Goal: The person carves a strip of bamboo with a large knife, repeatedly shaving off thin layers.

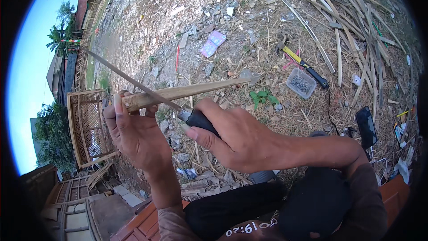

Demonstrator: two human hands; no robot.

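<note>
Seen from the head camera, a person whittles a bamboo stick [183, 92] outdoors over ground strewn with rubble and dry grass. The left hand [133, 129] is clamped around the thick, cut end of the stick, thumb up along its end, holding it roughly level in front of the body. The right hand [232, 138] is closed tight on the black handle of a long knife [133, 82], whose narrow blade lies across the stick just beside the left hand's grip and runs up and away past it. The far end of the stick already tapers to a slim point, and its upper face looks pale and freshly pared, so the shaping appears well along; the thick end under the left hand still looks blunt and unworked, which suggests some trimming remains there. Beyond the stick's tip lies a yellow-and-black hammer [303, 64], and just beside that a small clear tub of nails [301, 83]. Farther off from the stick, a heap of split bamboo strips [352, 27] covers the ground. On the other side of the stick, beyond the left hand, stands a woven bamboo frame [87, 122].
</note>
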